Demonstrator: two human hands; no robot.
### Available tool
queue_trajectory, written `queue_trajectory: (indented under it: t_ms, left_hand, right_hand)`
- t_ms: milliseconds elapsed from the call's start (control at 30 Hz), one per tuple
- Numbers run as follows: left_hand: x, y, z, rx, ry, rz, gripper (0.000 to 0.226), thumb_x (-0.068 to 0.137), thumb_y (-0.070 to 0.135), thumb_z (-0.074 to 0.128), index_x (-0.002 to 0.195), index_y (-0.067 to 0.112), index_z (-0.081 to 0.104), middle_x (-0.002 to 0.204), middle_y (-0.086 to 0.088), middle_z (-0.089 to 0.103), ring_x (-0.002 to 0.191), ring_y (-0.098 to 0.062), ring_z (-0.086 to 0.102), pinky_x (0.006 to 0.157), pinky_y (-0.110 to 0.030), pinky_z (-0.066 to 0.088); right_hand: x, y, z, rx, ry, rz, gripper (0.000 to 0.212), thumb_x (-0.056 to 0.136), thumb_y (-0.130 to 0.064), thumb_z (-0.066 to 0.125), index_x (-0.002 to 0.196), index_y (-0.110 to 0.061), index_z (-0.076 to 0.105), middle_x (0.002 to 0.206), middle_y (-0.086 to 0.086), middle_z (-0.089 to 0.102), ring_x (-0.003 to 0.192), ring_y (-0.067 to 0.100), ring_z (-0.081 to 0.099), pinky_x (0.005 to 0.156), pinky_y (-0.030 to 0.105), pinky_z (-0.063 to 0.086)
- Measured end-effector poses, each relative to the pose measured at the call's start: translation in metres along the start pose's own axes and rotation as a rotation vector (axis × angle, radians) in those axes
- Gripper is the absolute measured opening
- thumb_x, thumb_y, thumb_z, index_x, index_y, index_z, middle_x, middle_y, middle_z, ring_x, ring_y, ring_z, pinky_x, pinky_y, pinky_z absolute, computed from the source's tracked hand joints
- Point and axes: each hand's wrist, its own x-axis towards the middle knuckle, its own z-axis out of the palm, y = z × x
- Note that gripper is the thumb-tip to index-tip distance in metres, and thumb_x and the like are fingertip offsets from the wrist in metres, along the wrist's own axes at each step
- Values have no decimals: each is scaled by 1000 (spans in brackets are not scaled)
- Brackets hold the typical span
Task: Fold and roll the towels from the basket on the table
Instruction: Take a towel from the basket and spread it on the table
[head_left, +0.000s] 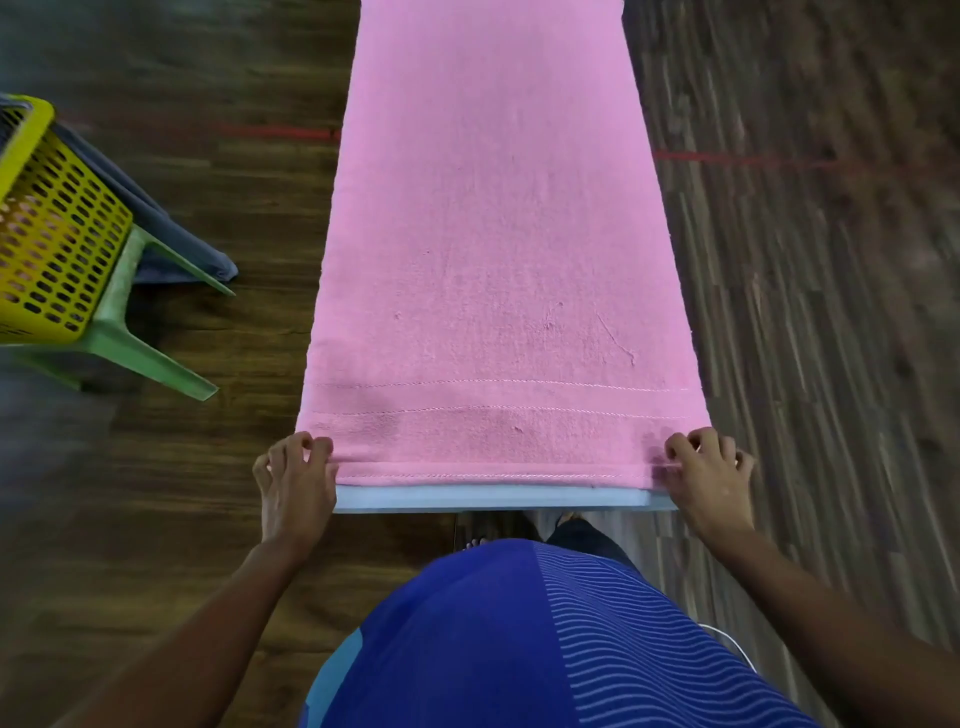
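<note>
At near corners, each hand (296, 480) (709, 475) pinches flat terry towel (493, 234).

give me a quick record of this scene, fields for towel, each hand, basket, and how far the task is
towel: pink towel spread flat along the narrow table, its hem at the table's near edge
left: left hand pinches the near left corner of the hem, fingers curled
right: right hand pinches the near right corner, fingers curled
basket: yellow basket on a green stool, left of the table, grey cloth beside it
stage: towel lies flat, not yet rolled
</note>
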Motion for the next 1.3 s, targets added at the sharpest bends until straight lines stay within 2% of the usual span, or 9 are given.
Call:
queue_trajectory:
  t_ms: [133,300,467,667,833,1100,1167,1233,1300]
  left_hand:
    - [-6,6,8,-178,-10,120,23,77,-12,66,94,3,63,90,-10,58,80,-25,51,63,-43,50]
    - [-27,-4,11,-182,-58,201,38,84,8,50,118,-2,62,114,-15,62,104,-28,58,88,-44,53]
    - [-22,-15,8,-140,-96,243,39,89,21,48,118,1,65,115,-12,65,104,-27,61,82,-42,57]
    - [-11,-5,11,-143,-75,148,25,78,-3,71,102,0,71,99,-15,71,92,-31,65,73,-46,58]
    - [-15,0,8,-174,-32,128,18,78,-1,71,96,0,72,92,-13,71,86,-30,65,72,-44,57]
    - [-27,3,-3,-113,-35,156,14,76,5,75,89,7,71,87,-6,69,84,-26,60,73,-45,50]
    - [-27,1,-4,-55,-25,198,5,82,15,67,83,11,69,82,-3,67,81,-25,58,77,-46,47]
    - [-23,0,-7,-14,-70,195,26,86,26,43,76,14,65,77,0,63,79,-23,56,82,-47,44]
    - [-13,-1,-7,-12,-82,146,36,86,30,30,76,16,62,75,0,62,79,-23,55,86,-48,41]
  right_hand:
    - [-15,-1,11,158,-1,-150,18,79,2,65,89,-12,61,91,5,55,79,23,44,63,37,43]
    - [-41,-3,21,211,-63,-129,32,80,-3,67,109,-12,57,114,6,57,96,23,49,81,38,51]
    - [-44,0,18,259,-53,-144,33,87,-3,64,119,-8,57,122,9,58,107,26,53,88,42,52]
    - [-42,0,17,265,-19,-113,28,88,-1,61,116,-5,62,116,11,63,101,28,59,83,43,54]
    - [-32,-9,14,213,21,-102,20,82,1,68,100,-6,64,100,10,65,86,28,56,65,41,53]
    - [-28,-2,7,251,-45,-98,16,74,-8,75,80,-14,62,80,3,67,83,27,55,67,37,45]
    - [-29,1,4,284,-101,-98,16,73,-9,74,78,-13,60,75,5,66,80,29,55,64,36,42]
    - [-25,4,2,283,-138,-98,7,76,-16,64,79,-11,61,74,8,66,76,30,55,64,36,41]
    - [-15,2,1,273,-177,-83,24,78,-29,49,82,-11,65,78,7,67,76,28,54,69,36,40]
